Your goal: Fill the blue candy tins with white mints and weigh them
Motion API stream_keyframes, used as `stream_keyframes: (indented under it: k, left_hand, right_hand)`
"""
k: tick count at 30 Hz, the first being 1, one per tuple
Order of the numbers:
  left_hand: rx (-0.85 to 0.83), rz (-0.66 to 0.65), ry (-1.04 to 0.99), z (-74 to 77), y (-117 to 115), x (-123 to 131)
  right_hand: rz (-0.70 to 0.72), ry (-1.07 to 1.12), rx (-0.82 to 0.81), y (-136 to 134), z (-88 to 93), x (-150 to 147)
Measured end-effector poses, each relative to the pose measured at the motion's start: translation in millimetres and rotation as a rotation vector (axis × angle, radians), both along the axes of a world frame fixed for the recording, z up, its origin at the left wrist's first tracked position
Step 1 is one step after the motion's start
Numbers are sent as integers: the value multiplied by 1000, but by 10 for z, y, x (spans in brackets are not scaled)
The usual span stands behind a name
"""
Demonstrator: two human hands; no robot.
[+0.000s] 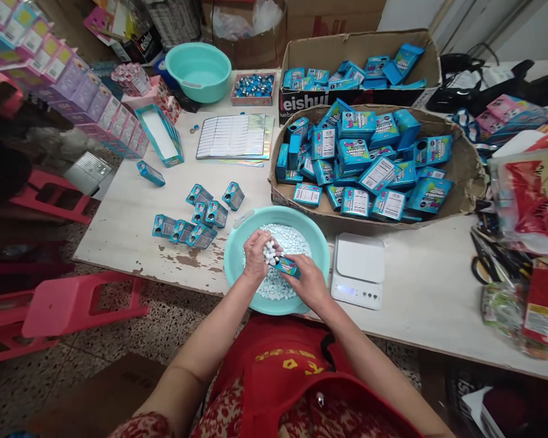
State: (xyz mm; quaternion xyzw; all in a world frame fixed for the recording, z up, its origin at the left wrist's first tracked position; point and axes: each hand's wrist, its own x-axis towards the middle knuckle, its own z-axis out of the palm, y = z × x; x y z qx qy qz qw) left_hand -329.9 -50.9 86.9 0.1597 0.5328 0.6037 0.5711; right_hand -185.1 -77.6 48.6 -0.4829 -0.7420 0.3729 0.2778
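Over a turquoise basin (pixel 318 228) of small white candies (pixel 296 242), my left hand (pixel 256 255) is cupped around a cluster of the candies (pixel 270 252). My right hand (pixel 309 283) grips a small blue candy box (pixel 285 265), tilted with its end turned toward those candies. The two hands almost meet above the basin. Several similar blue boxes (pixel 201 234) stand on the table to the left of the basin. Right of it sits a white digital scale (pixel 360 261) with a lit display.
Behind the basin, a cut-down carton (pixel 468 176) is heaped with blue boxes; a second carton (pixel 360 39) stands behind it. Sticker sheets (pixel 232 137), a tray of blue caps (pixel 254 89) and another turquoise basin (pixel 198 70) are at the back. Scissors (pixel 481 267) lie right; a pink stool (pixel 68 304) stands left.
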Motion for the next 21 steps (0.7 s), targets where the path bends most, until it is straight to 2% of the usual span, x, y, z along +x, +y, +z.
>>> stream_keyframes:
  k: [5,14,21]
  left_hand:
    - [41,80,50,-36,3,86]
    - [95,14,93,68,78,112]
    - [139,25,85,122,88,144]
  right_hand:
    - [-23,11,-22,6,109,-12]
    - [-74,63,-6,41,253,-12]
    - [-78,102,-20,84,303,12]
